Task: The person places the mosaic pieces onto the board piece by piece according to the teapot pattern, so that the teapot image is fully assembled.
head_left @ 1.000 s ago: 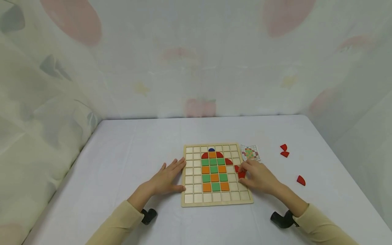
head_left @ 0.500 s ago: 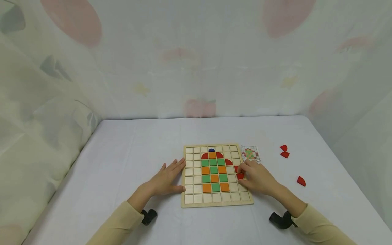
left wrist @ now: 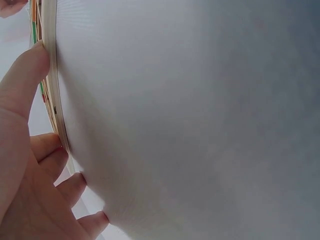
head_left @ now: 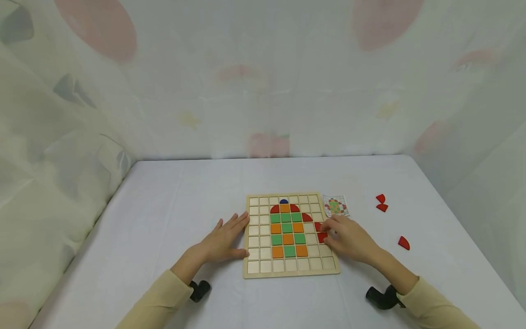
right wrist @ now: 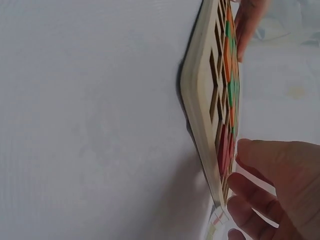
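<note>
A wooden grid board (head_left: 291,275) lies on the table with green, orange and red pieces and one blue half-round piece (head_left: 284,201) set in its cells. My left hand (head_left: 222,240) rests at the board's left edge, fingers spread and thumb at the rim; the left wrist view shows the thumb (left wrist: 30,70) against the edge. Over the right edge is my right hand (head_left: 349,237), thumb and forefinger apart, nothing held between them. Right beside its fingertips a red square piece (head_left: 322,237) sits in a cell, and another red piece (head_left: 318,226) lies just above, partly covered by the fingers.
A small pattern card (head_left: 335,205) lies past the board's upper right corner. Farther right are two red quarter-round pieces, one of them the upper piece (head_left: 381,198), and a third red quarter-round (head_left: 404,242) nearer me. Patterned cloth (head_left: 267,91) hangs behind the table.
My right thumb and fingers have parted and drawn slightly right, letting go of the red square piece, which now shows in its cell. The left hand stays where it was.
</note>
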### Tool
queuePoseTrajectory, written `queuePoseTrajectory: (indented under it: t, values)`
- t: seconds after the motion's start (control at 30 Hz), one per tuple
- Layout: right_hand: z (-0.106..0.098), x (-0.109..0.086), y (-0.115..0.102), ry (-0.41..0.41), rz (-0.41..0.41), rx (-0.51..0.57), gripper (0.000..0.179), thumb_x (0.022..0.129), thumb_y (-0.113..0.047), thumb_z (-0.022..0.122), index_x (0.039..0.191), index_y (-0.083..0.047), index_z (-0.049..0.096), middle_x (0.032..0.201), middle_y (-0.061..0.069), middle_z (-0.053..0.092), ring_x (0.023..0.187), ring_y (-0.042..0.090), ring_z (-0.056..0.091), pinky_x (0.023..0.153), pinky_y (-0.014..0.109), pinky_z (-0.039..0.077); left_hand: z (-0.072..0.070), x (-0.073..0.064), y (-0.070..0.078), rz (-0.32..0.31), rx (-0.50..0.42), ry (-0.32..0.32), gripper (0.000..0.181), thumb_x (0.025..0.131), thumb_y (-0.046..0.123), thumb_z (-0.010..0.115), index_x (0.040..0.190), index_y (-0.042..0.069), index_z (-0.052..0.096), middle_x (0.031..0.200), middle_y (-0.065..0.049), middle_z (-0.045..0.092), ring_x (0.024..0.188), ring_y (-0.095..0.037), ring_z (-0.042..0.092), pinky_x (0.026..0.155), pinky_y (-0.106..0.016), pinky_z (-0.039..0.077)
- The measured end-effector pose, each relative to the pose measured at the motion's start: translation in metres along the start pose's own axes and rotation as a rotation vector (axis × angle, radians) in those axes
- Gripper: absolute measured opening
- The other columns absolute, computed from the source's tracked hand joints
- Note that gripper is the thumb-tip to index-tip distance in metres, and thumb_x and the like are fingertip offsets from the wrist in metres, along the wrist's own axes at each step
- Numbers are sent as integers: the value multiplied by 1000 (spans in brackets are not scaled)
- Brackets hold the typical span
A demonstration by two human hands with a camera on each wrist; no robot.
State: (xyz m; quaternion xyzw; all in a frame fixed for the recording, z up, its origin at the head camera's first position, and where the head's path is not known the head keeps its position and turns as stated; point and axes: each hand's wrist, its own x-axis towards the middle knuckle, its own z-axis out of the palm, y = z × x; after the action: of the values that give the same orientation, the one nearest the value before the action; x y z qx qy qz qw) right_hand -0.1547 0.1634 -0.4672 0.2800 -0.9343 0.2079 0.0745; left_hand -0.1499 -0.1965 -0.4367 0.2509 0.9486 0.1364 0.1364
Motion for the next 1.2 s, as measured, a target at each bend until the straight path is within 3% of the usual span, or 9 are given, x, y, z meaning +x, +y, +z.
queuePoseTrajectory:
  t: [0.57,1.2]
  values:
    - [-32,-32,28,-12,81,74,28,76,-13,73,103,-16,64,97,-5,62,84,14,56,70,29,52,1,1,-1,-1,-1,0,88,81,45,66,147,7,21,155,-5,15,141,-31,14,108,-61,12]
    - [-27,-78,50,-32,124,125,30,71,-17,79,96,-22,62,92,-17,56,80,2,48,68,20,48,0,0,0,4,-19,6,88,81,44,67,147,7,22,154,-6,15,140,-32,15,107,-62,11]
